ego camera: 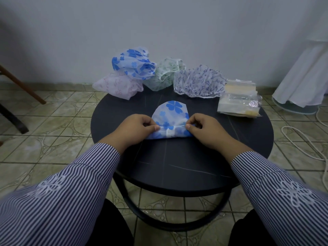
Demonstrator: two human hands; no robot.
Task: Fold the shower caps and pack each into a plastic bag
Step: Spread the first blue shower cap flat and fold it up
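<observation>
The round dark table (pixel 182 166) stands on a patterned tile floor (pixel 53 112) against a pale wall (pixel 159 23); a white cloth (pixel 301 77) hangs at the right, and a cord (pixel 301 139) lies on the tiles. Along the table's far edge sit four unfolded caps: blue-flowered (pixel 132 63), pink (pixel 118 85), green (pixel 165 75) and purple-sprigged (pixel 198 80), probably waiting their turn. The bags (pixel 239 100) are stacked at far right, within reach for packing. The cap in work (pixel 171 114) lies flat mid-table, its near edge turned up. The left hand (pixel 138 128) and right hand (pixel 204 129) each pinch an end of that rolled edge between thumb and curled fingers, seemingly to keep the fold straight.
</observation>
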